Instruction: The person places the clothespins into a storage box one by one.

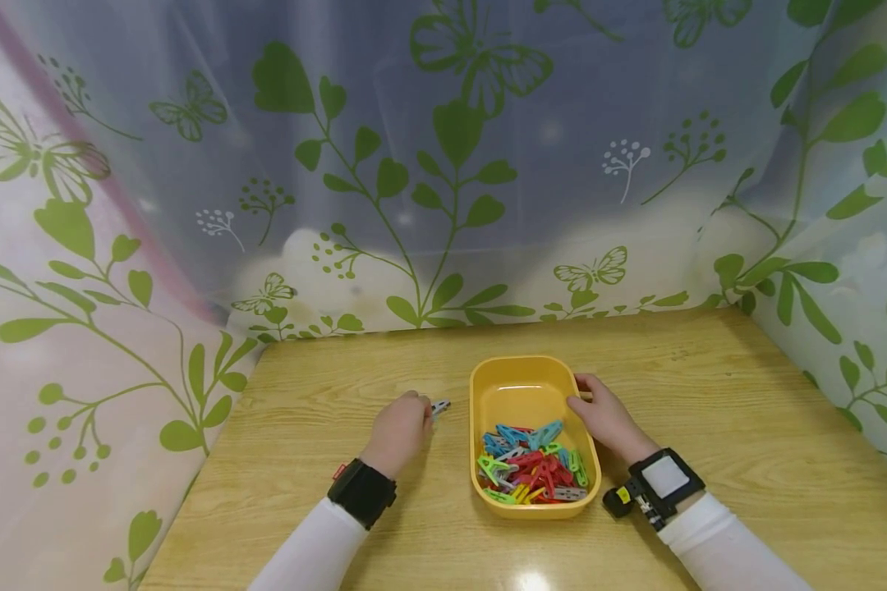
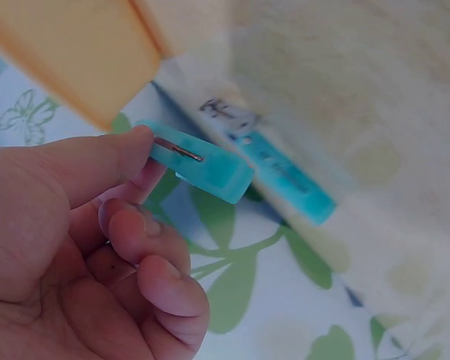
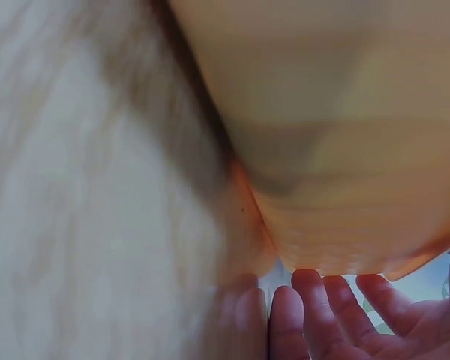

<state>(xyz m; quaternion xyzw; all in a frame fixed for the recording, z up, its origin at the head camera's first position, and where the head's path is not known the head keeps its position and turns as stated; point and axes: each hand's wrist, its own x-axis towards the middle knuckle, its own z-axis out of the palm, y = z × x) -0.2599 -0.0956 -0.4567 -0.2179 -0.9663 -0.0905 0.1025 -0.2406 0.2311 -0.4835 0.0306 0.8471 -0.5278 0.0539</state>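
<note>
My left hand (image 1: 397, 433) pinches a teal clothespin (image 2: 202, 161) between thumb and index finger, the other fingers curled below. Just past it in the left wrist view is another teal shape with a grey end (image 2: 285, 176); I cannot tell whether it is a second clothespin or partly a reflection. From the head, a greyish clip (image 1: 440, 406) shows at my fingertips. My right hand (image 1: 612, 419) holds the right side of a yellow plastic basket (image 1: 535, 513), thumb at the rim and fingers outside. Clothespins (image 1: 535, 469) of several colours lie heaped in its near half.
The basket stands on a wood-grain table (image 1: 325, 377). A curtain (image 1: 443, 189) with green leaves and butterflies rises behind the table and on both sides. Dark straps with devices (image 1: 362, 492) are worn on both wrists.
</note>
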